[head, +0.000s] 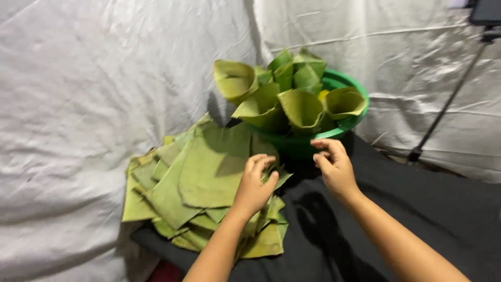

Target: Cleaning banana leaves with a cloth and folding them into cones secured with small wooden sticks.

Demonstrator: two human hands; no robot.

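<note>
The left hand [254, 189] is resting on the loose stack of flat, cut green banana-leaf pieces [203, 183] that is lying on the black cloth-covered table [417, 209]. Its fingers [259, 161] are curling together on the near edge of the top sheet, pinching it where the stack meets the bowl. The right hand [335, 166] is hovering just beside it, above the dark cloth and close to the rim of the round green plastic bowl [348, 83]; its fingers are bending inward with the tips nearly meeting, but they are holding nothing that can be made out.

Judging by how things are lying, the work is partly done. The bowl is already holding a crowd of green leaf pieces rolled into open cones [300, 107], standing mouth-up and leaning against one another, some poking over the rim on the left. The flat stack is looking thick and spread, with many sheets fanning out towards the left edge of the table, so plenty of unrolled leaves are remaining.

A crumpled white sheet [104, 78] is hanging behind everything, and a thin black stand leg [443, 112] is slanting down at the right.
</note>
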